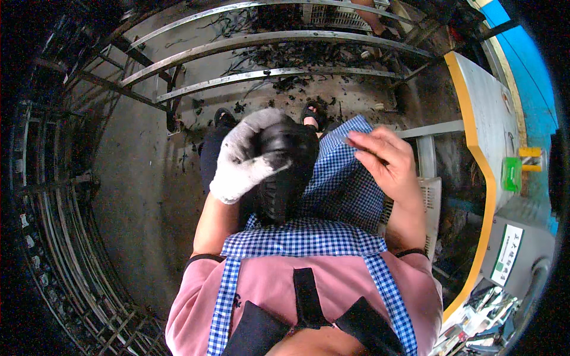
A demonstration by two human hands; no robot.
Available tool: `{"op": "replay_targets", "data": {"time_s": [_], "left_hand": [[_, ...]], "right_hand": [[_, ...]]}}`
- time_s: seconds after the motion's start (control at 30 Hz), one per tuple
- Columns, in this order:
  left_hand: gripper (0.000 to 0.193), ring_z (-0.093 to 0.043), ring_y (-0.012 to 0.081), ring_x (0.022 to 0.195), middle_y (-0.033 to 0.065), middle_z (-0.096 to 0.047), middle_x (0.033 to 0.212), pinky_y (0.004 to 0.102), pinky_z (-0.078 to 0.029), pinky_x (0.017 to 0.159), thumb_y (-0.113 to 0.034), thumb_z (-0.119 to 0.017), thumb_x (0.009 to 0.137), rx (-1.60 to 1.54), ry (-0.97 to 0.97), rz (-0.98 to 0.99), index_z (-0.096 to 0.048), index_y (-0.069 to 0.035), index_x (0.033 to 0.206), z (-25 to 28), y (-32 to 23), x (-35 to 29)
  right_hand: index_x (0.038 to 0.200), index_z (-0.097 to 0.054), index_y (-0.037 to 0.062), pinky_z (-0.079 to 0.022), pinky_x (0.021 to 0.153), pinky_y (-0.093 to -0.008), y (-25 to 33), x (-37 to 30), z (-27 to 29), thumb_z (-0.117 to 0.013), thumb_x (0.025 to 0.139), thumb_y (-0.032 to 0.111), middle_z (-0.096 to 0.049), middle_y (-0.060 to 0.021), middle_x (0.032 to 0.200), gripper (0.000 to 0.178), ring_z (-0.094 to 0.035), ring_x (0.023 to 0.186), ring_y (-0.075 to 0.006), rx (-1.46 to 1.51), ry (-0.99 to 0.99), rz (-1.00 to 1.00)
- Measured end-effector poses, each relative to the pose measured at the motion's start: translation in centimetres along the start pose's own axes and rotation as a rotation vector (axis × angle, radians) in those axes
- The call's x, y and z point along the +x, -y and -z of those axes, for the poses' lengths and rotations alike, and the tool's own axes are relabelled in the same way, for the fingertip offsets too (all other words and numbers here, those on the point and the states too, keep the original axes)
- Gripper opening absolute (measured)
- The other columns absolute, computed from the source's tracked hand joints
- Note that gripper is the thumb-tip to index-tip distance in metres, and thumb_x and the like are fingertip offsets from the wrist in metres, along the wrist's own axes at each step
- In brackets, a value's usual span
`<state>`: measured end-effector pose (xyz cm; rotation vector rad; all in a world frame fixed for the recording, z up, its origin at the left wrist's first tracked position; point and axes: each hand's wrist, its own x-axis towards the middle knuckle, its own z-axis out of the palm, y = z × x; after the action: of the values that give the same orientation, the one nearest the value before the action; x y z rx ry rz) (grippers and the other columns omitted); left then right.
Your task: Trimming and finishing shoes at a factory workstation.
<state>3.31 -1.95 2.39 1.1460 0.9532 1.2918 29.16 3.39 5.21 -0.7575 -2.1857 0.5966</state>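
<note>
Left hand (244,155), in a white knitted work glove with dark-stained fingertips, is wrapped around the top of a black, glossy, elongated bundle (284,178). The bundle sits over the lap, in front of the blue-and-white checked apron (332,196); its long axis runs near-to-far, upper end under the glove, lower end toward the body. Right hand (386,161), bare, is just right of the bundle; its fingers (363,142) are drawn together, thumb pinching something thin, too small to tell. Grey curved metal rails (267,41) lie far; a grey desk with orange edge (484,113) stands right.
</note>
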Motion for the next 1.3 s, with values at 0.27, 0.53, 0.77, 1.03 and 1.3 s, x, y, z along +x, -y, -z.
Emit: {"op": "replay_targets", "data": {"time_s": [0.27, 0.53, 0.77, 1.03, 1.3], "left_hand": [[0.033, -0.054, 0.0205, 0.102, 0.008, -0.057, 0.11, 0.0346, -0.046, 0.086, -0.011, -0.054, 0.084, -0.637, -0.64, -0.12, -0.051, -0.005, 0.116, 5.0, 1.0, 3.3], [0.03, -0.05, 0.0207, 0.106, 0.0083, -0.052, 0.115, 0.0344, -0.043, 0.091, -0.012, -0.053, 0.087, -0.625, -0.674, -0.011, -0.05, -0.005, 0.117, 6.5, 5.1, 3.7], [0.038, -0.047, 0.016, 0.105, 0.0018, -0.048, 0.119, 0.0319, -0.041, 0.085, -0.031, -0.053, 0.089, -0.557, -0.594, 0.207, -0.047, -0.014, 0.122, 7.7, 7.1, 2.2], [0.041, -0.047, 0.0174, 0.107, 0.0022, -0.049, 0.118, 0.0341, -0.04, 0.088, -0.029, -0.056, 0.087, -0.595, -0.539, 0.224, -0.045, -0.012, 0.124, 7.1, 7.4, 3.4], [0.026, -0.045, 0.0061, 0.064, -0.0041, -0.053, 0.087, 0.0192, -0.039, 0.061, -0.029, -0.049, 0.091, -0.767, -0.373, 0.29, -0.055, -0.008, 0.107, 7.4, 10.9, 3.3]], "right_hand": [[0.136, -0.034, 0.0097, -0.047, 0.075, -0.0278, -2.2, -6.0, -4.5, -0.083, 0.054, 0.012, -0.061, -0.0119, 0.103, 0.096, -0.06, 0.088, -0.0159, 0.081, 0.295, -0.409], [0.135, -0.028, -0.0001, -0.031, 0.102, -0.0372, -1.9, -7.6, -7.0, -0.082, 0.059, 0.012, -0.044, -0.0127, 0.129, 0.094, -0.04, 0.122, -0.0233, 0.677, 0.087, -0.554], [0.114, -0.048, 0.0008, -0.031, 0.04, -0.0194, -4.7, -8.1, -5.2, -0.063, 0.08, 0.038, -0.06, -0.0082, 0.087, 0.053, -0.041, 0.044, -0.007, 1.303, -0.092, -0.857], [0.11, -0.05, 0.0044, -0.03, 0.035, -0.0189, -5.1, -8.3, -6.2, -0.064, 0.076, 0.029, -0.059, -0.0067, 0.08, 0.044, -0.042, 0.04, -0.01, 1.1, -0.314, -1.042], [0.114, -0.047, 0.0033, -0.039, 0.034, -0.0205, -4.1, -6.8, 0.1, -0.061, 0.063, 0.009, -0.06, -0.0082, 0.087, 0.053, -0.05, 0.045, -0.0129, 1.06, -0.611, -0.803]]}}
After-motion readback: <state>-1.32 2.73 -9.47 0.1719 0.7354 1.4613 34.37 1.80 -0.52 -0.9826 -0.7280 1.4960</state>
